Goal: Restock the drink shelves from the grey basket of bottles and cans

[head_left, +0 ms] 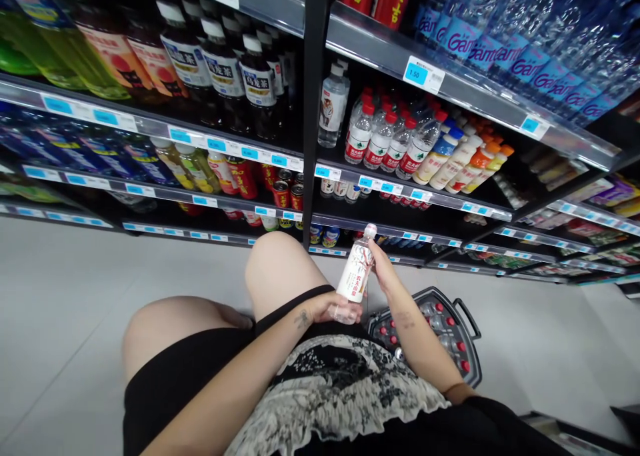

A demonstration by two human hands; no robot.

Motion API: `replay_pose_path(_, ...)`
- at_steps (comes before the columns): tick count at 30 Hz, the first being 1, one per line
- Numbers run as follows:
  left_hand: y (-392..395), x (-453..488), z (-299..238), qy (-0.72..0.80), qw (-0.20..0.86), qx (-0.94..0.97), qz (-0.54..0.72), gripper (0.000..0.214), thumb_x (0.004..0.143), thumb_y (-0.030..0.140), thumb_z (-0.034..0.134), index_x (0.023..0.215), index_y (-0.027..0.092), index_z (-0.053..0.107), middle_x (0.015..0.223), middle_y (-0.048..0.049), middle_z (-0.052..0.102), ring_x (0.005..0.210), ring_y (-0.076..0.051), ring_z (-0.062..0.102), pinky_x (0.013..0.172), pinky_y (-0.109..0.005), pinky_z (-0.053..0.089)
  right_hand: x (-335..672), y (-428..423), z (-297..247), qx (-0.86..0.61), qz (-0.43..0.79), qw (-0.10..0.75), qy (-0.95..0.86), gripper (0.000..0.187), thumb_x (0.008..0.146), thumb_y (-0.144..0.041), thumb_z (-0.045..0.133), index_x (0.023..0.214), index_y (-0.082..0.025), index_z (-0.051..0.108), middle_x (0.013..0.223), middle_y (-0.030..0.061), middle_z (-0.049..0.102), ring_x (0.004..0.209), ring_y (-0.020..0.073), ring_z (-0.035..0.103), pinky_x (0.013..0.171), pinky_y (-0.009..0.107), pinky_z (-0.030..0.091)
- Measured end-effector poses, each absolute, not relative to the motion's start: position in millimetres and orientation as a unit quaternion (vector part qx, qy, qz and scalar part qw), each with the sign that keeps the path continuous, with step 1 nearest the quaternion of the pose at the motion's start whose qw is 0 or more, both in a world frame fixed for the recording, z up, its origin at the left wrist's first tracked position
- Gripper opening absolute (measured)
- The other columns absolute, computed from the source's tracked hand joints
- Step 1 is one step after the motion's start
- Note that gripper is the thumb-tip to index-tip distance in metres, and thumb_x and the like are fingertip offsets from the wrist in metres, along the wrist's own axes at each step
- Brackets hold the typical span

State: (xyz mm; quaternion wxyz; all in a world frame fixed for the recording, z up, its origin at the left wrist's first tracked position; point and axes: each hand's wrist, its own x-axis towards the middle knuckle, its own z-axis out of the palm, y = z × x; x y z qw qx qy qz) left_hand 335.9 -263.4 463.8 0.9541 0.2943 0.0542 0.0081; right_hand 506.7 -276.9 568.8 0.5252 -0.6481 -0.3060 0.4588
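Observation:
A clear water bottle (356, 269) with a white label, red lettering and a tree picture is held tilted in front of my lap. My left hand (333, 307) is closed around its base. Higher up, near the white cap, my right hand (379, 263) grips the bottle's side; some of its fingers are hidden behind the bottle. Beside my right forearm, a dark basket (475, 359) with a handle stands on the floor, holding several red-capped bottles (461, 346).
Shelves of drinks rise in front of me. Red-capped water bottles (383, 143) and a tiger-label bottle (332, 106) stand on the middle shelf (350, 176). Dark tea bottles (257, 76) are at upper left, blue-label water bottles (530, 56) at upper right. Grey floor (55, 309) lies below.

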Motion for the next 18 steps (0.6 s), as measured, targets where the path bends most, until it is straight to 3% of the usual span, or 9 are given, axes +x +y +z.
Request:
replay_pose_path(2, -263, 336, 465, 0.061, 0.953, 0.295, 0.002, 0.073, 0.058, 0.037, 0.077, 0.124, 0.013, 0.056, 0.095, -0.0085, 0.072, 0.085, -0.023, 0.069, 0.079, -0.033, 0.047, 499, -289, 561, -0.613, 0.497, 0.542, -0.29, 0.074, 0.075, -0.067, 0.066, 0.132, -0.023, 0.049, 0.102, 0.0031, 0.064, 0.082, 0.0163, 0.06, 0.069, 0.025, 0.049)
replay_pose_path(4, -264, 338, 467, 0.072, 0.951, 0.301, 0.002, 0.065, 0.059, 0.035, 0.075, 0.118, 0.011, 0.059, 0.096, -0.0096, 0.072, 0.088, -0.024, 0.068, 0.083, -0.036, 0.047, 493, -302, 558, -0.592, 0.503, 0.54, -0.325, 0.097, 0.065, -0.053, 0.082, 0.146, -0.028, 0.033, 0.114, 0.0037, 0.062, 0.087, 0.0168, 0.06, 0.07, 0.026, 0.052)
replay_pose_path(6, -266, 341, 467, 0.086, 0.949, 0.302, 0.017, 0.053, 0.061, 0.032, 0.071, 0.108, 0.009, 0.063, 0.095, -0.0111, 0.072, 0.09, -0.024, 0.067, 0.087, -0.037, 0.046, 487, -313, 557, -0.568, 0.521, 0.517, -0.374, 0.122, 0.053, -0.036, 0.092, 0.152, -0.032, 0.021, 0.129, 0.006, 0.056, 0.097, 0.0184, 0.06, 0.076, 0.027, 0.054)
replay_pose_path(8, -267, 343, 466, 0.101, 0.949, 0.298, 0.039, 0.045, 0.063, 0.029, 0.068, 0.103, 0.009, 0.064, 0.092, -0.012, 0.072, 0.092, -0.025, 0.067, 0.09, -0.039, 0.044, 483, -321, 557, -0.544, 0.546, 0.501, -0.394, 0.134, 0.048, -0.029, 0.094, 0.155, -0.033, 0.014, 0.141, 0.0087, 0.048, 0.106, 0.0209, 0.059, 0.081, 0.029, 0.056)
replay_pose_path(15, -267, 349, 466, 0.081, 0.953, 0.287, 0.049, 0.045, 0.057, 0.025, 0.069, 0.099, 0.009, 0.066, 0.086, -0.0112, 0.074, 0.084, -0.023, 0.068, 0.091, -0.038, 0.045, 483, -330, 547, -0.531, 0.536, 0.507, -0.418, 0.132, 0.06, -0.032, 0.091, 0.159, -0.032, 0.005, 0.151, 0.0094, 0.039, 0.13, 0.0236, 0.05, 0.105, 0.034, 0.049)
replay_pose_path(18, -267, 351, 465, 0.076, 0.955, 0.283, 0.042, 0.045, 0.058, 0.026, 0.069, 0.099, 0.01, 0.067, 0.087, -0.0095, 0.074, 0.085, -0.023, 0.069, 0.09, -0.037, 0.046, 485, -331, 545, -0.536, 0.532, 0.504, -0.419, 0.132, 0.063, -0.035, 0.09, 0.159, -0.031, 0.0, 0.151, 0.0101, 0.039, 0.125, 0.0222, 0.053, 0.102, 0.033, 0.051)
